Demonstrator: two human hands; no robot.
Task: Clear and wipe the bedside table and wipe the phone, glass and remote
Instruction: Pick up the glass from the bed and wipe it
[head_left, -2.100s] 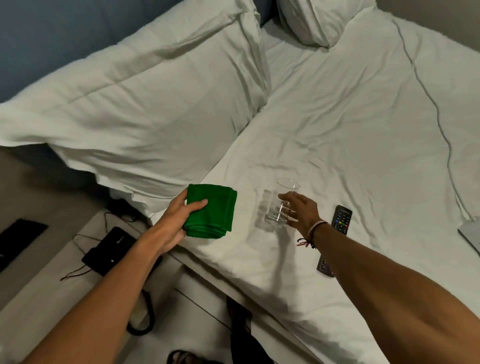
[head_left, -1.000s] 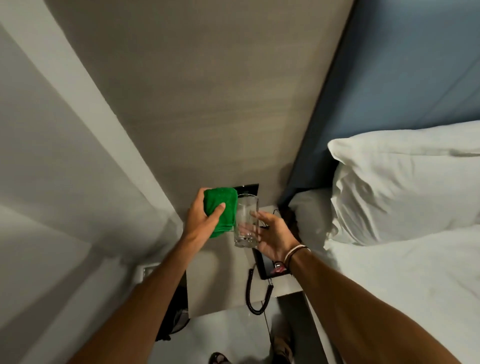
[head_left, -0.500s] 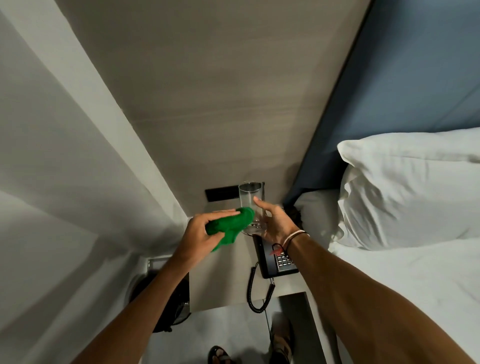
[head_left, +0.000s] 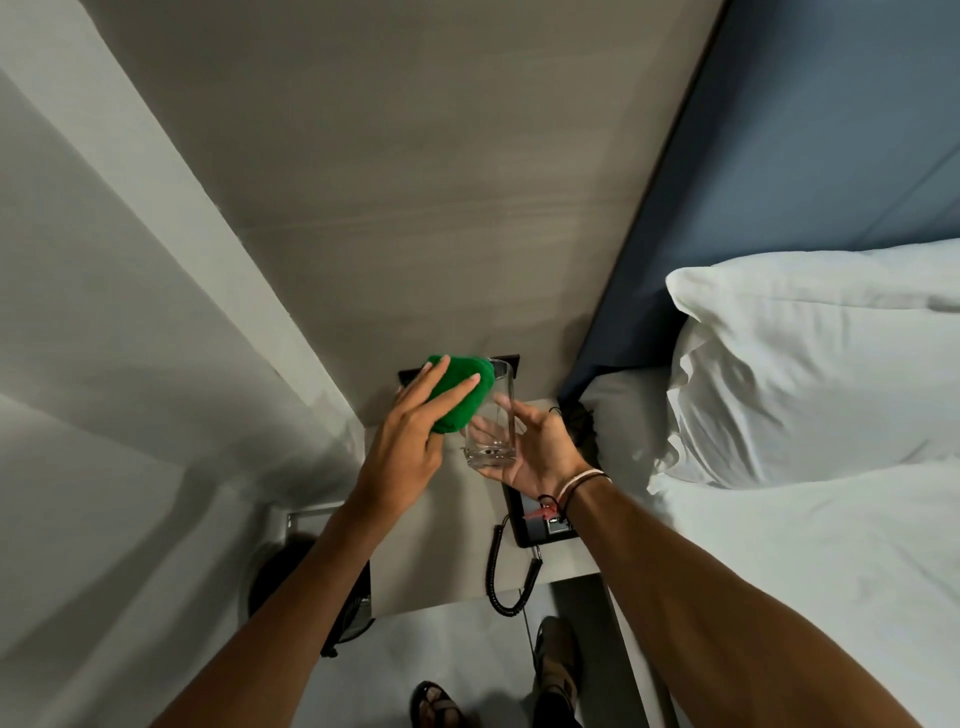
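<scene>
A clear drinking glass (head_left: 493, 415) is upright in the air above the bedside table (head_left: 431, 561). My right hand (head_left: 535, 447) grips it from the right, fingers curled round its wall. My left hand (head_left: 410, 431) holds a folded green cloth (head_left: 460, 392) and presses it against the glass's left side near the rim. A black desk phone (head_left: 537, 525) with a coiled cord lies on the table's right part, partly hidden by my right wrist. The remote is out of view.
A bed with a white sheet (head_left: 810, 582) and a white pillow (head_left: 821, 364) lies to the right under a blue headboard (head_left: 810, 156). A dark bin (head_left: 291, 587) stands left of the table. Sandalled feet (head_left: 441, 701) show on the floor below.
I turned from the bed to the bedside table, carrying the glass and cloth there. The cloth has since moved up from the glass's base to its upper left side.
</scene>
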